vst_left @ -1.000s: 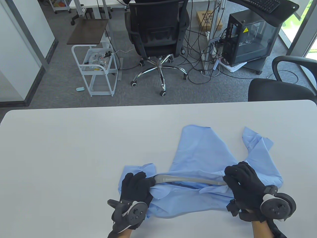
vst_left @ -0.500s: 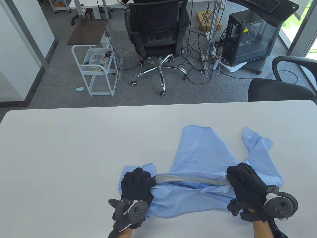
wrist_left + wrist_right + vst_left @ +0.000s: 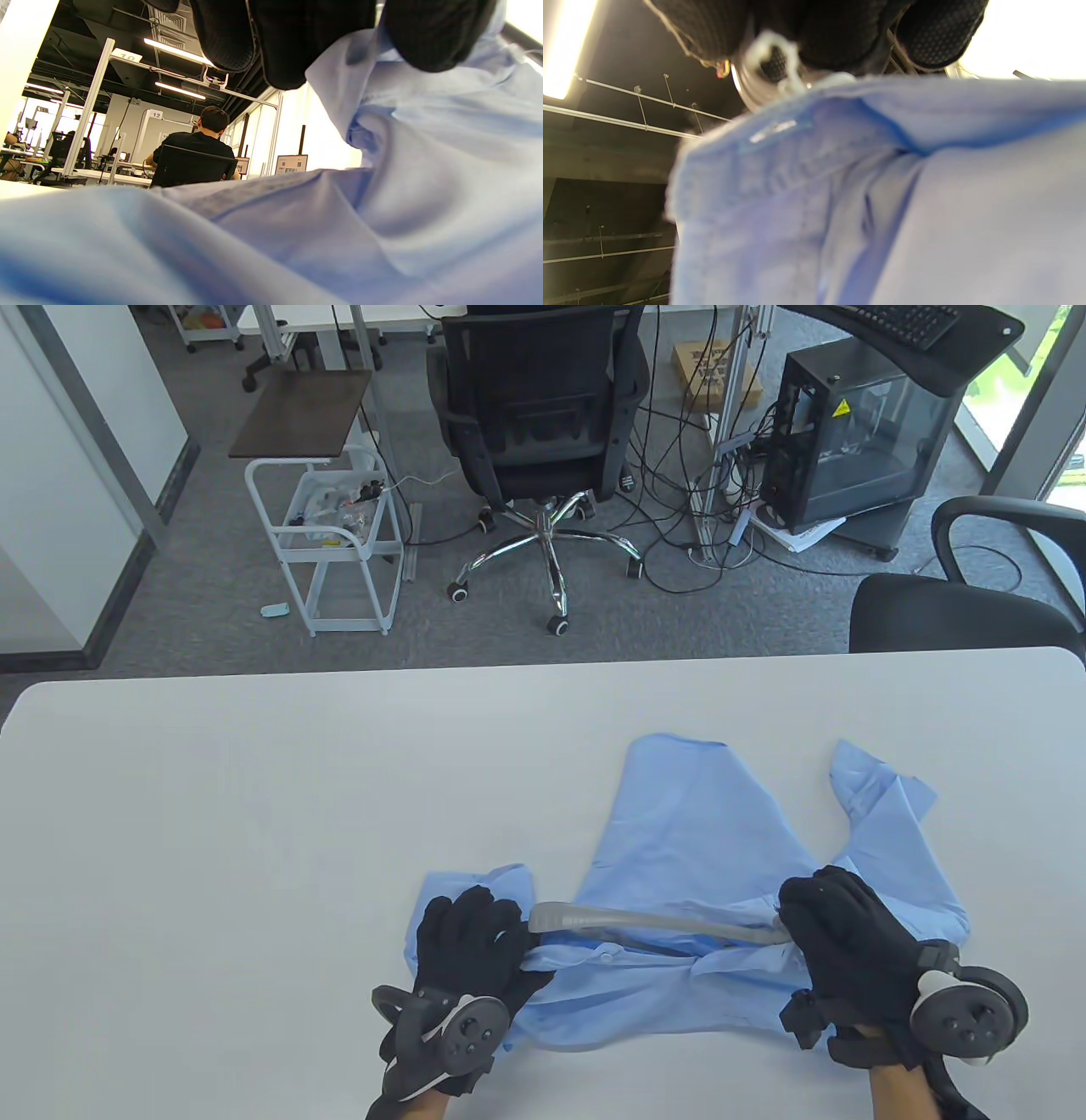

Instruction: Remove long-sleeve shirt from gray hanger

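Note:
A light blue long-sleeve shirt (image 3: 696,831) lies crumpled on the white table (image 3: 254,814), near the front edge. A gray hanger (image 3: 645,920) runs across its near part, with the left end bare and the right end under my right hand. My left hand (image 3: 501,929) grips a fold of shirt fabric just beside the hanger's left end. My right hand (image 3: 802,912) grips the hanger's right end together with some cloth. In the left wrist view the fingers (image 3: 288,42) pinch the shirt (image 3: 424,169). In the right wrist view the fingers (image 3: 840,34) close over the shirt (image 3: 925,190).
The table's far edge runs across the middle of the table view. Beyond it stand a black office chair (image 3: 534,415), a second black chair (image 3: 959,615) at the right, a white trolley (image 3: 339,543) and a computer case (image 3: 857,441).
My left hand has drawn the fabric back toward me off the hanger's left end, which now shows bare. My right hand has shifted slightly right and nearer with the hanger.

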